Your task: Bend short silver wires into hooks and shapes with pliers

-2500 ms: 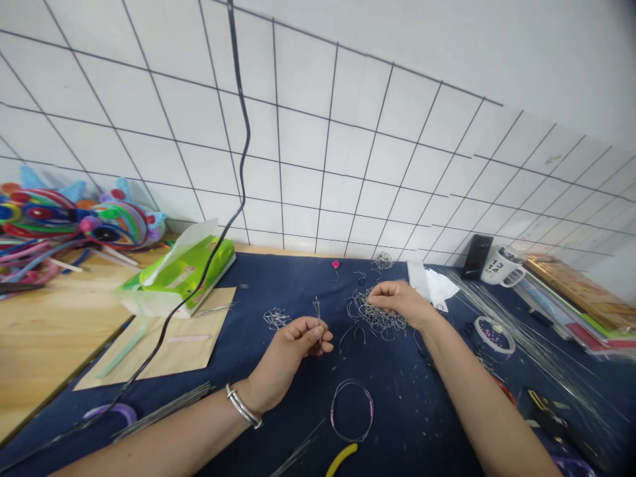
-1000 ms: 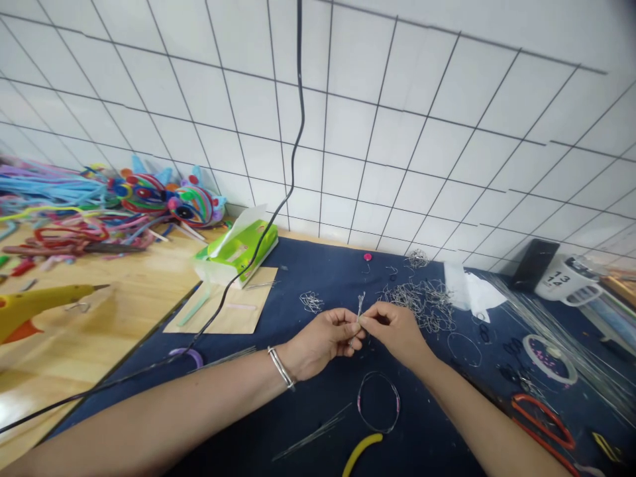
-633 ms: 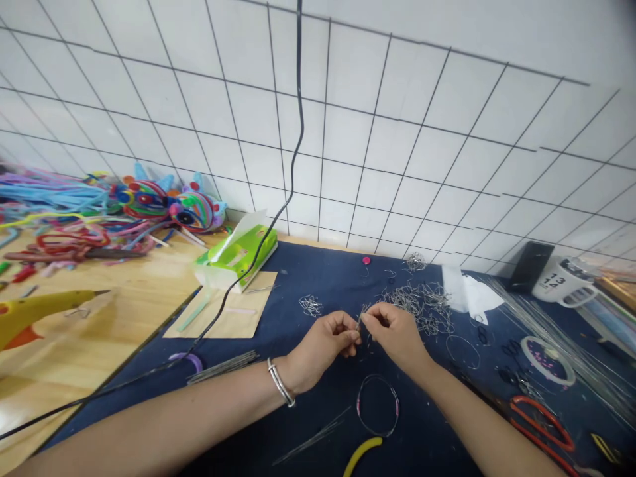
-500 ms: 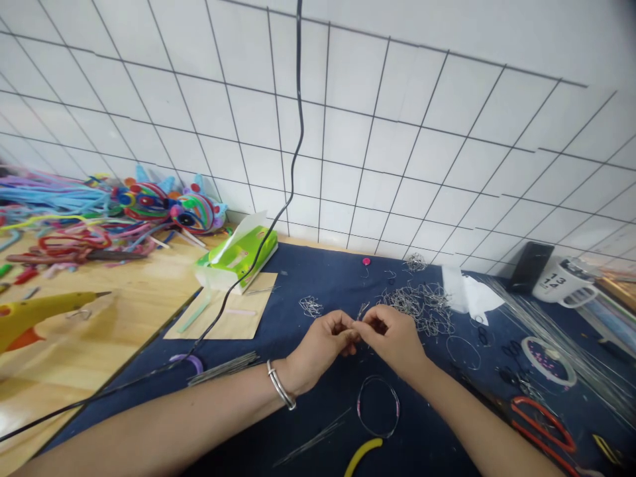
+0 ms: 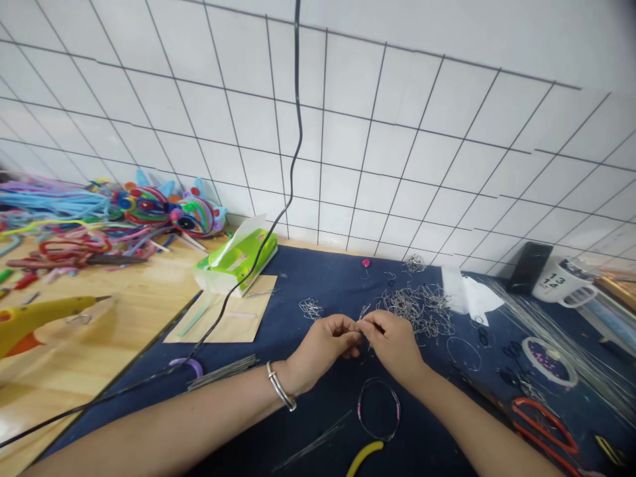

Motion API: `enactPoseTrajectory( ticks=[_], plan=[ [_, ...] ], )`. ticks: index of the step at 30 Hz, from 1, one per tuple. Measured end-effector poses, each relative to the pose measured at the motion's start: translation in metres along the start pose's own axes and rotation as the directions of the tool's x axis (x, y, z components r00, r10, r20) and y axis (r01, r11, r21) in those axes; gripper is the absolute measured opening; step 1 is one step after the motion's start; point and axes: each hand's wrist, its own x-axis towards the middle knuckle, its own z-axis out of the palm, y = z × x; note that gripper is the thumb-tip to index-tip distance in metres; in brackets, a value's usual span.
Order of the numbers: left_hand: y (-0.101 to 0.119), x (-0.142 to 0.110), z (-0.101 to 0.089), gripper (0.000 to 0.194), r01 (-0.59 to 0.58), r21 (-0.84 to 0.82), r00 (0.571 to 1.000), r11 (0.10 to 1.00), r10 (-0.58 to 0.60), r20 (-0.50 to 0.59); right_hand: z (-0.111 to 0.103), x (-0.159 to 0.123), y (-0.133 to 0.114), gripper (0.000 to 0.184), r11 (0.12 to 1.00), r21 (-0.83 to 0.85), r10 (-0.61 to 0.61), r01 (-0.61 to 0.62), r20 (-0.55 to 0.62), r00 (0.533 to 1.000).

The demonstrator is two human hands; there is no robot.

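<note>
My left hand (image 5: 328, 344), a silver bangle at its wrist, and my right hand (image 5: 395, 346) meet fingertip to fingertip over the dark blue cloth (image 5: 318, 265). Both are closed in a pinch on a small thin piece of metal wire (image 5: 364, 309), whose bent end pokes up between them; most of it is hidden by the fingers. Just beyond my right hand lies a tangled heap of bent wire pieces (image 5: 422, 305). A smaller wire cluster (image 5: 311, 308) sits past my left hand. Below the hands rests a wire ring with pink parts (image 5: 378, 407).
On the left are a yellow glue gun (image 5: 44, 311), a green tissue pack (image 5: 238, 258) and colourful pipe cleaners (image 5: 59, 199). A black cable (image 5: 293, 172) hangs across the view. Red-handled scissors (image 5: 544, 424), a bead dish (image 5: 549, 361) and a white mug (image 5: 564, 285) are at right.
The view has shifted slightly. Both hands sit a touch lower, still together, and a bit of the wire now shows between the fingertips.
</note>
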Motion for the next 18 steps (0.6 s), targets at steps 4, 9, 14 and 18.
enactPoseTrajectory(
  ticks=[4, 9, 14, 18],
  plan=[
    [-0.001, 0.001, 0.000, 0.015, -0.009, 0.005, 1.000, 1.000, 0.009, 0.004, -0.003, 0.001, -0.001, 0.020, 0.984, 0.102, 0.143, -0.149, 0.061, 0.988],
    [0.001, 0.001, 0.001, 0.012, -0.070, 0.044, 0.997, 0.997, 0.071, -0.022, -0.005, 0.004, 0.004, 0.022, 0.889, 0.338, 0.239, -0.309, 0.234, 0.942],
    [0.005, 0.001, 0.000, 0.011, -0.078, 0.042, 0.997, 0.996, 0.079, -0.023, -0.003, 0.007, 0.012, 0.022, 0.809, 0.494, 0.199, -0.319, 0.280, 0.939],
    [0.006, 0.000, -0.002, 0.012, 0.009, -0.074, 0.993, 0.997, -0.001, 0.117, -0.008, 0.009, 0.012, 0.024, 0.785, 0.540, 0.112, -0.305, 0.359, 0.926]
  ],
)
